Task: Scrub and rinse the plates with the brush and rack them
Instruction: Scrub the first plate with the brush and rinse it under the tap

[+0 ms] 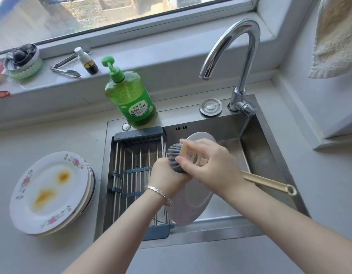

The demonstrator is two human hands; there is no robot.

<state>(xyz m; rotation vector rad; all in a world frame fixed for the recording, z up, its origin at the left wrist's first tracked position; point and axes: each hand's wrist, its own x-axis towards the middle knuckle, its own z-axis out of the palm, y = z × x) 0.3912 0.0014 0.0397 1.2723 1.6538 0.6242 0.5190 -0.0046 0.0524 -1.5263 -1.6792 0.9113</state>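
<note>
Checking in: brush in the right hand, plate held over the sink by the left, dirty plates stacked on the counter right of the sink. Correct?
Not quite. The head view shows the dirty plates stacked on the counter left of the sink, not right. The rest holds: the right hand grips the brush, the left hand holds a plate over the sink.
</note>
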